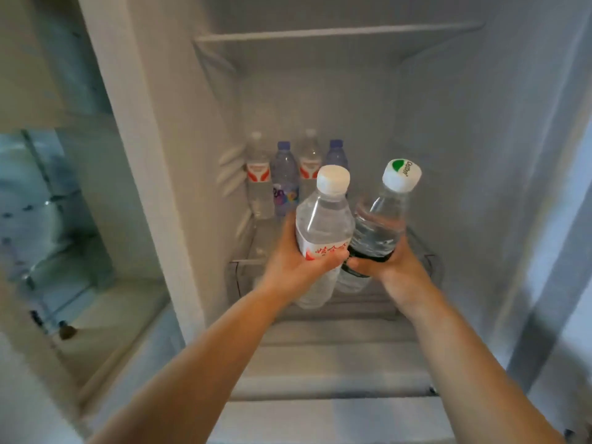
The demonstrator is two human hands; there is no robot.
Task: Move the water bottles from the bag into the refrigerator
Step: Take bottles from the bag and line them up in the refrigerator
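Clear plastic bottles, one gripped in each of the hands (left (pixel 296 264) on the red-labelled bottle (pixel 322 232), right (pixel 389 267) on the dark-labelled bottle (pixel 378 229)), partly hide four blurred bottles (pixel 283 177) on the refrigerator shelf (pixel 253 248).

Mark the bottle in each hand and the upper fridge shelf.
red-label bottle (pixel 323 225), head view, on its clear shoulder, left hand's bottle.
dark-label bottle (pixel 379 229), head view, on its clear body, right hand's bottle.
upper shelf (pixel 336 33), head view, on its front edge.
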